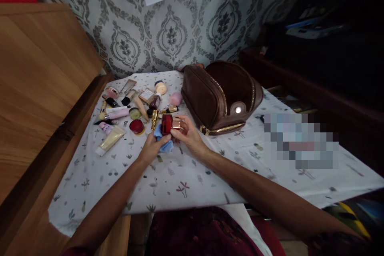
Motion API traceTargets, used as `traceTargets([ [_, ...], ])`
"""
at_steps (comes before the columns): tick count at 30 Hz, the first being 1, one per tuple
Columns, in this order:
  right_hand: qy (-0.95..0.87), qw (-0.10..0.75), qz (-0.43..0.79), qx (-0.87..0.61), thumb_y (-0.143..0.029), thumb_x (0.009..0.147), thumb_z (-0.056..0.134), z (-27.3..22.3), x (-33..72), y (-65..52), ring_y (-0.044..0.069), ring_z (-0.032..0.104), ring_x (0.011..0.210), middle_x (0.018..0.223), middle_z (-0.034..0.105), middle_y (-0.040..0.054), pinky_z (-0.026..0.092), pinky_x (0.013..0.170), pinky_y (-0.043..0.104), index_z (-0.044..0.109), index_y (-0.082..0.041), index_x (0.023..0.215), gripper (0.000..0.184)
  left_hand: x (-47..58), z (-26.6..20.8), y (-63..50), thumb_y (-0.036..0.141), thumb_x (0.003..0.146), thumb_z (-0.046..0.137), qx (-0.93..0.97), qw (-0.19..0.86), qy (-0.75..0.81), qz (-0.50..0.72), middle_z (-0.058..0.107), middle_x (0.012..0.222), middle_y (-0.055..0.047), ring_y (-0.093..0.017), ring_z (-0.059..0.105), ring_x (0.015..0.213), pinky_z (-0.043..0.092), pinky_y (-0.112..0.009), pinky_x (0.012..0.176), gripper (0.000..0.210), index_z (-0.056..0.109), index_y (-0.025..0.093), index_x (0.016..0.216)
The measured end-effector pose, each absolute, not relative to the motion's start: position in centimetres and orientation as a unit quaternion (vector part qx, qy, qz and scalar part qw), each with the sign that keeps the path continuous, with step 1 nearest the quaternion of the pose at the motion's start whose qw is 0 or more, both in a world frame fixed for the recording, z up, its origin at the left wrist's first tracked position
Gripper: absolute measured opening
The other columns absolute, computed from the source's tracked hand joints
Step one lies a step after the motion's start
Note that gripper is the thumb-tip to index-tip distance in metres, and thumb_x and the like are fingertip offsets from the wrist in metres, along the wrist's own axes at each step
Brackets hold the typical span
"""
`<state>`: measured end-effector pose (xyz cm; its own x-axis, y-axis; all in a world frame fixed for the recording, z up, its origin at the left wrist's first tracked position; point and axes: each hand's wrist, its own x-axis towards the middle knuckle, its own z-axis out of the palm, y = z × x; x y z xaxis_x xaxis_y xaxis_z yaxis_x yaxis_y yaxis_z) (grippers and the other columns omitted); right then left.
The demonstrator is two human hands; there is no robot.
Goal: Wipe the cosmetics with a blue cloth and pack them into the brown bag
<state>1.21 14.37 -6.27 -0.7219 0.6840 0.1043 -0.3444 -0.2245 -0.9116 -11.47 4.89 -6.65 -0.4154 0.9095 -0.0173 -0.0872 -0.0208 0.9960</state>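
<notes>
A dark red glass bottle with a rose-gold cap (167, 124) lies sideways between my two hands, above the cloth-covered table. My right hand (189, 136) grips it by the cap end. Bunched in my left hand (153, 146) is a blue cloth (165, 146), pressed against the bottle's underside. Just left of the bottle stands a gold lipstick tube (155, 119). A red round jar (137, 127) sits further left, near a cream squeeze tube (111, 140). Behind my right hand is an open brown cosmetic bag (207, 100), its zipped mouth gaping.
Several cosmetics crowd the table's left back, among them a pink sponge (175, 99), a green jar (135, 113) and a compact (147, 95). A wooden cabinet (45, 56) borders the left side. Patterned wallpaper (171, 36) rises behind. A blurred-out item (300, 140) lies at right.
</notes>
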Motion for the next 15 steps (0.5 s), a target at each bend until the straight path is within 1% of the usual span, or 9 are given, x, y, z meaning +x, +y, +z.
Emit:
traceTargets([
  [3, -0.563, 0.37, 0.719, -0.168, -0.042, 0.067, 0.085, -6.35, 1.22, 14.58, 0.015, 0.061, 0.077, 0.102, 0.062, 0.0009, 0.048, 0.056, 0.024, 0.048, -0.028, 0.113, 0.061, -11.29, -6.76, 5.07, 0.053, 0.061, 0.088, 0.333, 0.444, 0.554, 0.62, 0.064, 0.068, 0.0, -0.012, 0.056, 0.06, 0.045, -0.023, 0.058, 0.048, 0.069, 0.014, 0.083],
  [6, -0.59, 0.386, 0.689, -0.17, -0.039, 0.07, 0.083, -6.1, 1.45, 14.64, 0.018, 0.062, 0.085, 0.106, 0.062, 0.002, 0.053, 0.064, 0.029, 0.048, -0.029, 0.114, 0.057, -10.99, -6.47, 5.09, 0.059, 0.057, 0.088, 0.312, 0.471, 0.542, 0.622, 0.06, 0.061, 0.002, -0.009, 0.052, 0.052, 0.041, -0.022, 0.052, 0.055, 0.067, 0.014, 0.08],
  [8, -0.6, 0.389, 0.677, -0.175, -0.037, 0.071, 0.083, -6.01, 1.61, 14.6, 0.018, 0.063, 0.086, 0.109, 0.061, 0.0028, 0.053, 0.065, 0.029, 0.048, -0.028, 0.115, 0.057, -10.87, -6.27, 5.03, 0.064, 0.058, 0.086, 0.305, 0.484, 0.535, 0.621, 0.057, 0.056, 0.003, -0.009, 0.05, 0.048, 0.04, -0.021, 0.048, 0.057, 0.067, 0.015, 0.079],
  [11, -0.626, 0.39, 0.65, -0.184, -0.036, 0.069, 0.085, -6.14, 1.76, 14.5, 0.018, 0.063, 0.089, 0.116, 0.06, 0.0047, 0.052, 0.065, 0.027, 0.05, -0.027, 0.116, 0.058, -10.85, -6.29, 4.92, 0.074, 0.062, 0.078, 0.299, 0.493, 0.529, 0.623, 0.05, 0.048, 0.006, -0.009, 0.045, 0.041, 0.035, -0.021, 0.041, 0.062, 0.067, 0.016, 0.08],
  [15, -0.674, 0.376, 0.612, -0.171, -0.037, 0.069, 0.086, -6.35, 1.9, 14.29, 0.021, 0.062, 0.095, 0.121, 0.061, 0.0071, 0.051, 0.07, 0.03, 0.056, -0.026, 0.118, 0.059, -10.89, -6.48, 4.81, 0.081, 0.067, 0.068, 0.3, 0.484, 0.523, 0.634, 0.04, 0.04, 0.009, -0.007, 0.034, 0.034, 0.031, -0.022, 0.038, 0.066, 0.068, 0.017, 0.082],
])
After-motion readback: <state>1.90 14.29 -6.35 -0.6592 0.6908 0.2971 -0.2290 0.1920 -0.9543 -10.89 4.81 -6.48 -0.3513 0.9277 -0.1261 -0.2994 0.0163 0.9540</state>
